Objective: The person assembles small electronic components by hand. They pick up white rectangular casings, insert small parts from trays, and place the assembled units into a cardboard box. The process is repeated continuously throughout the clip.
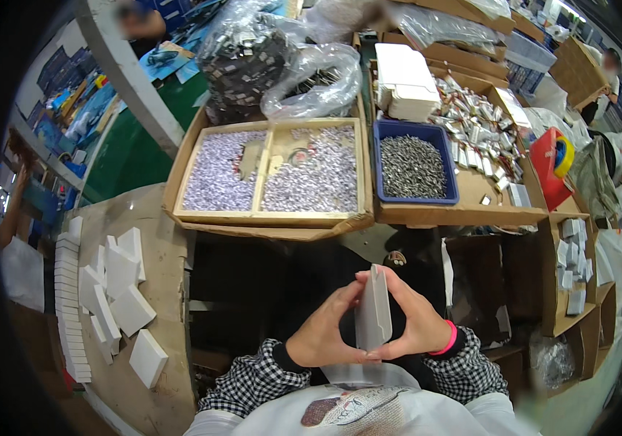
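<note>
"How's the grip?"

"The left hand (323,332) and right hand (418,320) pinch a thin pale case (374,312) between them, thumbs at its near end, fingertips at the far."

"Which step?"

"Steadying or squaring it, probably; the next move seems to call for even pressure."

"Beyond?"

"Divided tray (274,216) at eleven o'clock, white boxes (133,310) on the bench (168,294) at nine."

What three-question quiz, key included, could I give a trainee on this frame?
1. True or false: the left hand and right hand both hold the pale case.
2. Which wrist wears the pink band? A: left. B: right. C: both.
3. Fill the gap: the container of small grey parts is coloured ____.

Key: 1 true; 2 B; 3 blue.
</note>
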### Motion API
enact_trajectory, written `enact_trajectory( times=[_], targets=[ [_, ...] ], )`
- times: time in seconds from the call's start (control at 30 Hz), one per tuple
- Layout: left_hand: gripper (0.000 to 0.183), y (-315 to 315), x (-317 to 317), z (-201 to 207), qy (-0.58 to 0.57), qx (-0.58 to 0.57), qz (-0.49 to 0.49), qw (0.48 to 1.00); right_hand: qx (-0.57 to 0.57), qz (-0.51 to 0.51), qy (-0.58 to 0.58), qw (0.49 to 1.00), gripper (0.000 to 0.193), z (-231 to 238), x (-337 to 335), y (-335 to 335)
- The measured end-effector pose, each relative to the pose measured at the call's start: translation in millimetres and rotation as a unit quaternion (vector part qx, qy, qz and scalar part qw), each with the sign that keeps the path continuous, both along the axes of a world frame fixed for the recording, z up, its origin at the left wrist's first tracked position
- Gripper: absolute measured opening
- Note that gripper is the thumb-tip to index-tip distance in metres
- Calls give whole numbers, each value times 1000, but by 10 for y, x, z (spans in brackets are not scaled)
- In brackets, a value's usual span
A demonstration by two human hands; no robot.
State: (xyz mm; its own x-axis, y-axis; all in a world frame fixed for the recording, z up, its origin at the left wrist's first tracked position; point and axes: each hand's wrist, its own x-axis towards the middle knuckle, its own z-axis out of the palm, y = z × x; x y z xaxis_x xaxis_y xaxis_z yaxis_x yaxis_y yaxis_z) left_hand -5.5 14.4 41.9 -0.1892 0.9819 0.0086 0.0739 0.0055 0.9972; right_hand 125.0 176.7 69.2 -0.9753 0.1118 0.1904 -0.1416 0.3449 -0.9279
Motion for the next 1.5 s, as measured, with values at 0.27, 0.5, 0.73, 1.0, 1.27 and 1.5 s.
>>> enact_trajectory(
  times=[0.27, 0.5, 0.73, 1.0, 1.27, 1.5],
  targets=[
    [103, 73, 24, 25, 32, -41, 32, 998, -24, 8, 27, 999, 104, -138, -50, 70],
    [98, 140, 88, -45, 49, -3, 114, 992, -68, -52, 19, 996, 98, -192, -41, 78],
    [98, 240, 153, -200, 226, -30, 248, 942, 35, -267, -12, 963, 39, -247, 47, -297],
    [91, 303, 299, -350, 368, -40, 325, 870, -75, -361, -3, 930, 54, -479, -99, -633],
    [69, 268, 315, -890, -21, 19, 213, 977, -69, -278, -89, 954, 44, -592, 71, -208],
    [48, 139, 310, -876, -428, -24, 134, 893, -161, -201, -113, 960, 45, -847, 172, -220]
  ],
)
